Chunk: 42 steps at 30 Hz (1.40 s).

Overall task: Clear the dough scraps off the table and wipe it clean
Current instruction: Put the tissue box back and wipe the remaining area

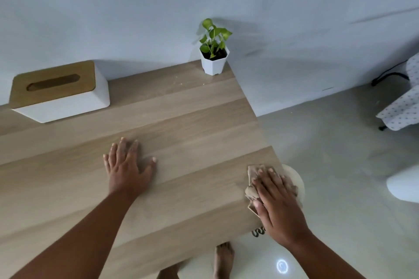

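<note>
Pale wood tabletop (181,120) against a grey wall; my left hand (127,165) lies flat mid-table, fingers spread; my right hand (277,197) presses a crumpled beige cloth (252,184) at the tabletop's right edge; soft, light, best bunched under the palm; crumbs (181,82) near the far corner.

A pale grey wall (136,7) rises behind. Glossy grey floor (328,154) reflects a light; spotted fabric (401,106) hangs at right.

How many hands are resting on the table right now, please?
2: the left hand lies flat on the bare table near its middle; the right hand presses a cloth at the table's right edge.
</note>
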Tool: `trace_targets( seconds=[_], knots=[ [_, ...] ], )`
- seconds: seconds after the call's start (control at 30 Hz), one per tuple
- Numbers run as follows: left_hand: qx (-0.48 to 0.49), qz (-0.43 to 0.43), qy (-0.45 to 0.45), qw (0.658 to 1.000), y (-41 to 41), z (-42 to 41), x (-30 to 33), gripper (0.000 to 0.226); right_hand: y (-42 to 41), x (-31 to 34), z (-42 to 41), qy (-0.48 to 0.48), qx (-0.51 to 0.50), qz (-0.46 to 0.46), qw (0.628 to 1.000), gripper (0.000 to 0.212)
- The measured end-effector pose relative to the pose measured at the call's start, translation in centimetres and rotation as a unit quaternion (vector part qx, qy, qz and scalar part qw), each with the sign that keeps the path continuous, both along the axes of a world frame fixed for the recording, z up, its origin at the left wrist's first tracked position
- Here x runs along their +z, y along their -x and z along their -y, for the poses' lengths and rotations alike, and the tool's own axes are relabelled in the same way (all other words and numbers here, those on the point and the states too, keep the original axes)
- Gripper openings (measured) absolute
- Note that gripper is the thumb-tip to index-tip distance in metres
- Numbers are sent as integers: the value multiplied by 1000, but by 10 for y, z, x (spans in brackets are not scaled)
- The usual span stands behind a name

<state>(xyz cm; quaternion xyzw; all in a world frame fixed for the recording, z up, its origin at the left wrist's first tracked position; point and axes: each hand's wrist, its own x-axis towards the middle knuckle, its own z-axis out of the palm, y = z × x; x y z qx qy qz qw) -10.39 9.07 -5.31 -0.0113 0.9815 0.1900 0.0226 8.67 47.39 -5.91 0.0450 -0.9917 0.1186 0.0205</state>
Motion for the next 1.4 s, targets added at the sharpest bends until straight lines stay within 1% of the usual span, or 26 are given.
trace_targets(
  seconds=[0.13, 0.27, 0.47, 0.57, 0.77, 0.97, 1.13, 1.4],
  knots=[
    [33, -9, 22, 999, 11, 14, -7, 86, 7, -8, -6, -10, 36, -6, 999, 59],
    [36, -35, 48, 998, 15, 19, -19, 83, 23, -11, 1, -11, 55, 0, 998, 62],
    [39, -49, 71, 996, 16, 20, -28, 78, 64, -15, 16, 11, 35, 12, 999, 71],
    [42, -52, 73, 995, 17, 20, -29, 78, 91, -13, 27, -8, 31, 16, 999, 69],
    [45, -50, 80, 995, 18, 21, -31, 78, 157, -13, 59, -19, -28, 13, 999, 66],
    [44, -48, 89, 994, 17, 24, -34, 80, 238, -10, 85, -36, -63, 39, 997, 72],
    [42, -41, 85, 995, 17, 21, -31, 82, 301, -7, 101, -50, -109, 43, 992, 74],
    [35, -31, 88, 995, 19, 20, -29, 84, 369, -5, 134, -62, -152, 55, 985, 73]
  ],
)
